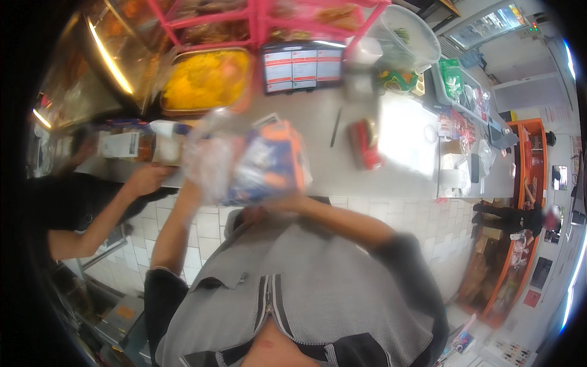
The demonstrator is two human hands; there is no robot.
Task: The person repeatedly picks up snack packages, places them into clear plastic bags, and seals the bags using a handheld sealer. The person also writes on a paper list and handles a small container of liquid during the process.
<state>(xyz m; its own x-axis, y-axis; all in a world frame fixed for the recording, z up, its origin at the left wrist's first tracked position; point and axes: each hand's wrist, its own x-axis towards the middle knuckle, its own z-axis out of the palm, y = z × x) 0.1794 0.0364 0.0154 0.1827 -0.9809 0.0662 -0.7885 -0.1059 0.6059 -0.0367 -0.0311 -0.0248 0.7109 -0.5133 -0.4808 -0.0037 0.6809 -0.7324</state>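
In front of my chest is a blue and orange package, blurred by motion. My right hand grips its lower edge, and the fingers are mostly hidden. Clear, crinkled plastic like a disposable glove covers my left hand, which is against the package's left side; blur hides how its fingers are set. Just left of it lie packed food containers, one with a printed label. Behind the package, a metal tray holds yellow rice.
A tablet stands at the counter's back under a pink rack. A pen and red tape dispenser lie to the right. A co-worker's arm reaches in at left. Another person stands by orange shelves.
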